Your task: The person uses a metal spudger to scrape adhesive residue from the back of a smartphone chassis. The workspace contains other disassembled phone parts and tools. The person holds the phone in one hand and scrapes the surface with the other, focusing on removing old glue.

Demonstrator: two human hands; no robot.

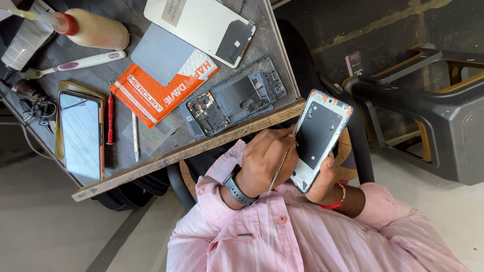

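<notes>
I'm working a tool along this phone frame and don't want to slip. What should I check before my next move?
1. Right hand grips the white phone frame: ok, cupped from behind with the thumb on its edge.
2. Left hand holds the thin metal tool: ok, pinched between the fingers.
3. Tool tip seated on the frame's edge: cannot tell, too small to see.
4. Frame backed by a surface: not ok, it is held in the air past the table edge, over the lap.
5. Opened phone body safe: ok, flat on the table, though near its edge.
</notes>
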